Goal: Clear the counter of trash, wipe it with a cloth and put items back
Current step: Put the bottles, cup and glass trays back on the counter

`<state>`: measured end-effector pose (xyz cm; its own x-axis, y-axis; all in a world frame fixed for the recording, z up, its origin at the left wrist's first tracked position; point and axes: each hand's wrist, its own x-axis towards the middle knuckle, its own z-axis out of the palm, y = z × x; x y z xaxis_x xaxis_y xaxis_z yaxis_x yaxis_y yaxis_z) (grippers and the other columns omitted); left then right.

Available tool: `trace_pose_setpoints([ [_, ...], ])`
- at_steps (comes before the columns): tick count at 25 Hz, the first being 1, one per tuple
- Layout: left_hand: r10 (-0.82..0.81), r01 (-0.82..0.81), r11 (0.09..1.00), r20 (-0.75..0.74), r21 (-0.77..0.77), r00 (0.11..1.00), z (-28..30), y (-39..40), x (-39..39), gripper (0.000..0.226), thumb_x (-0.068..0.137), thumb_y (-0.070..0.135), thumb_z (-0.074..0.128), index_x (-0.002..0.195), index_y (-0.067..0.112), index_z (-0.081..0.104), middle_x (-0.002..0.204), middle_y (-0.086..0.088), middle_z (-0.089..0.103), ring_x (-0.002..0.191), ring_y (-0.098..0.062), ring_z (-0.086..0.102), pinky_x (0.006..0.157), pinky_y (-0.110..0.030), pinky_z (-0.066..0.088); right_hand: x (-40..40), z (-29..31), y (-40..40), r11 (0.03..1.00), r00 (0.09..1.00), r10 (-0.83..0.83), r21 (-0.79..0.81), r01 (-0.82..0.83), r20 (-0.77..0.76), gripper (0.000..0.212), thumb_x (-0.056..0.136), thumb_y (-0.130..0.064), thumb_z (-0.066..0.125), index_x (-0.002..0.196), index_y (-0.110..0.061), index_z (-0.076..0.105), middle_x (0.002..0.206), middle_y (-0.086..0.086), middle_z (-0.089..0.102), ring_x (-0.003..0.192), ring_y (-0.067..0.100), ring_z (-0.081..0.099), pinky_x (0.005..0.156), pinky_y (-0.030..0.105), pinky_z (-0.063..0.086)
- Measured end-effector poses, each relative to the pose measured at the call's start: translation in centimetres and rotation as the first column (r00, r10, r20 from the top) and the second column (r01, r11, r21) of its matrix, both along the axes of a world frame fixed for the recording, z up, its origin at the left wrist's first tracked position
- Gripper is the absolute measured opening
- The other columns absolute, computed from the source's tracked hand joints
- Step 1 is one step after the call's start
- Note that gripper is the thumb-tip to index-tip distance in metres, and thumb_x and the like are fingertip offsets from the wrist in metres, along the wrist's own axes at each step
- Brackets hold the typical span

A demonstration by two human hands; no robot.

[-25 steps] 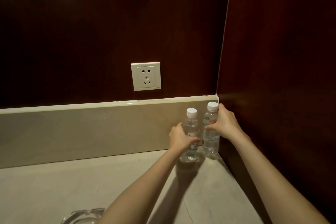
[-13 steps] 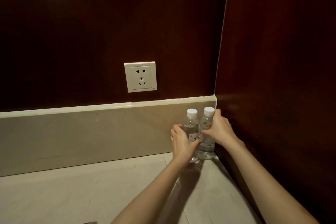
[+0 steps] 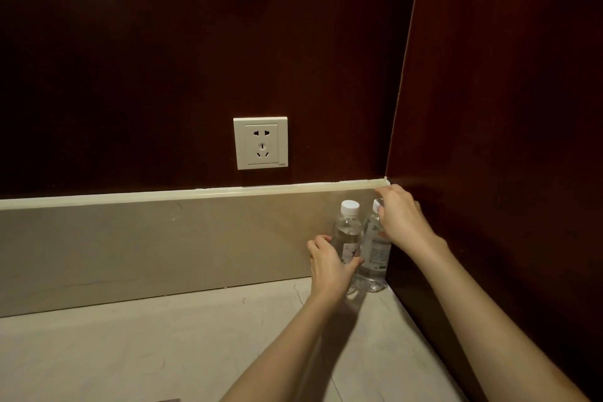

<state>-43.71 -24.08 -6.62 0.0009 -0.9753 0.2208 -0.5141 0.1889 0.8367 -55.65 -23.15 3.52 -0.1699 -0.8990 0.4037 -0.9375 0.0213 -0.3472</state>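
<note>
Two clear water bottles with white caps stand upright side by side in the counter's far right corner. My left hand (image 3: 329, 266) grips the lower body of the left bottle (image 3: 347, 232), fingers curled round its label. My right hand (image 3: 399, 219) holds the right bottle (image 3: 375, 254) near its neck and hides most of its cap. Both bottles rest on the pale marble counter (image 3: 163, 343), against the beige backsplash (image 3: 146, 245).
A white wall socket (image 3: 260, 143) sits on the dark wood back wall above the backsplash. A dark wood side panel (image 3: 505, 140) closes the corner on the right. A small dark object's edge (image 3: 168, 399) shows at the bottom edge.
Both hands have pushed the bottles back into the corner, close together. My right hand has slid up to the right bottle's neck. The glass object at the bottom has left the view.
</note>
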Motion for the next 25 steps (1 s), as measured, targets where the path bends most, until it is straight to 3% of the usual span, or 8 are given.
trace_pose_setpoints([
  [5,-0.108,0.106,0.994,0.085,0.028,0.991,0.2,-0.5,1.3,0.067,0.077,0.031,0.079,0.127,0.011,0.040,0.128,-0.008,0.040,0.116,-0.024,0.050,0.102,-0.032,0.041,-1.5,1.5,-0.8,0.984,0.997,0.020,0.176,-0.006,-0.078,0.036,0.092,-0.007,0.057,0.127,-0.013,0.058,0.126,0.017,0.060,0.114,0.033,0.058,0.091,0.040,0.052],
  [8,-0.115,0.114,0.993,0.094,0.019,0.989,0.1,-0.6,1.7,0.066,0.076,0.032,0.079,0.125,0.011,0.041,0.126,-0.008,0.043,0.114,-0.023,0.050,0.099,-0.031,0.042,-1.6,2.3,-1.3,0.978,0.995,0.019,0.210,0.001,-0.097,0.037,0.088,-0.014,0.065,0.125,-0.012,0.060,0.124,0.015,0.060,0.115,0.032,0.057,0.096,0.041,0.049],
  [12,-0.123,0.123,0.992,0.091,0.009,0.988,-0.1,-0.6,1.7,0.064,0.077,0.031,0.079,0.124,0.011,0.041,0.127,-0.008,0.043,0.115,-0.024,0.049,0.098,-0.031,0.041,-1.2,3.1,-1.6,0.972,0.986,-0.023,0.225,0.060,-0.163,0.029,0.087,-0.021,0.066,0.108,-0.002,0.061,0.110,0.016,0.060,0.102,0.033,0.058,0.084,0.041,0.052],
  [16,-0.122,0.123,0.992,0.086,0.002,0.989,-0.2,-0.7,1.7,0.063,0.077,0.030,0.079,0.124,0.011,0.041,0.126,-0.008,0.044,0.115,-0.024,0.049,0.097,-0.031,0.040,-0.3,3.4,-1.4,0.977,0.969,-0.057,0.186,0.103,-0.239,0.040,0.086,-0.031,0.068,0.111,-0.002,0.056,0.110,0.016,0.058,0.105,0.033,0.056,0.079,0.037,0.050],
  [22,-0.118,0.120,0.993,0.085,-0.013,0.989,-0.2,-0.6,1.6,0.062,0.077,0.030,0.079,0.122,0.011,0.041,0.124,-0.007,0.044,0.113,-0.024,0.051,0.095,-0.031,0.041,-1.0,3.7,-1.4,0.965,0.967,0.043,0.263,0.025,-0.249,0.032,0.083,-0.014,0.069,0.114,-0.006,0.062,0.112,0.013,0.060,0.103,0.031,0.059,0.084,0.040,0.054],
  [25,-0.118,0.120,0.993,0.086,-0.015,0.989,-0.1,-0.5,1.5,0.062,0.077,0.029,0.079,0.122,0.011,0.041,0.125,-0.007,0.043,0.113,-0.024,0.051,0.095,-0.030,0.041,-1.1,4.0,-1.1,0.971,0.972,0.023,0.236,0.034,-0.235,0.032,0.081,-0.019,0.073,0.105,-0.002,0.060,0.106,0.014,0.060,0.097,0.030,0.060,0.081,0.038,0.054],
])
